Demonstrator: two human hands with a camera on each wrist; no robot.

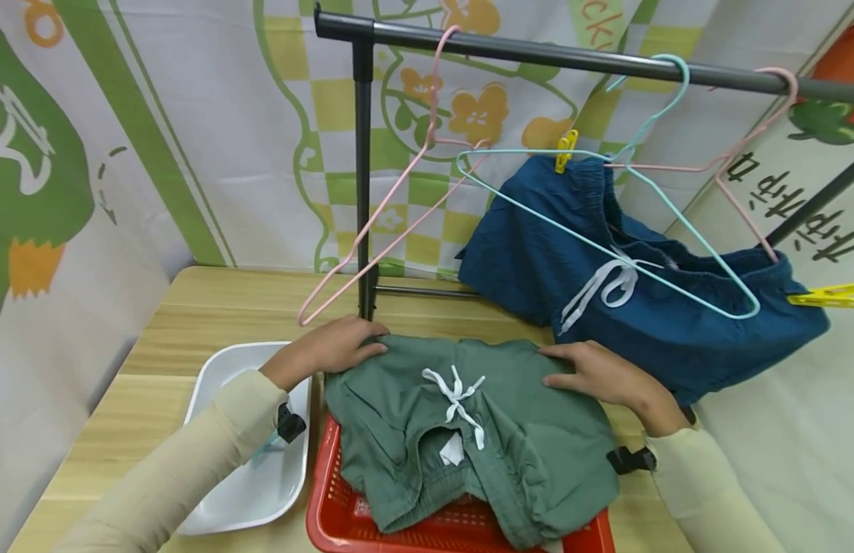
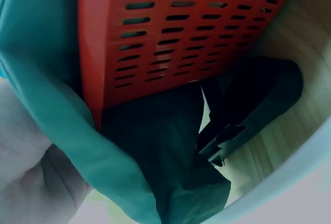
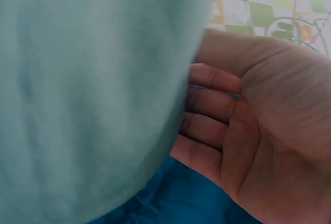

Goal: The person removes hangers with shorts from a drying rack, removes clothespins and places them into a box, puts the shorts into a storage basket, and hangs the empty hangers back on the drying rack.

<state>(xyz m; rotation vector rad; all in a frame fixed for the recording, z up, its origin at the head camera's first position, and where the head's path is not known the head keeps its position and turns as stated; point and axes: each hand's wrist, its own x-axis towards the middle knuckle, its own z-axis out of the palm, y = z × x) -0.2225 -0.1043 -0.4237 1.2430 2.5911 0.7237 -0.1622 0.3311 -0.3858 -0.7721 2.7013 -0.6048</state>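
A pair of green shorts (image 1: 531,415) with a white drawstring (image 1: 456,395) drapes over the red basket (image 1: 323,484). My left hand (image 1: 337,346) grips its far left corner in the head view. At the far right side, my right hand (image 1: 596,372) pinches the cloth, thumb on the near face. The right wrist view shows the fingers (image 3: 204,123) curling behind the green fabric. A white label shows inside the opening near the drawstring. In the left wrist view the cloth hangs against the basket's slotted wall (image 2: 170,32).
A black rail (image 1: 537,54) stands at the back, bearing pink hangers (image 1: 399,169) and a light-blue hanger (image 1: 676,207). Blue shorts (image 1: 524,246) hang there at the right with yellow clips (image 1: 828,296). A white tray (image 1: 275,491) sits left of the basket on the wooden table (image 1: 123,430).
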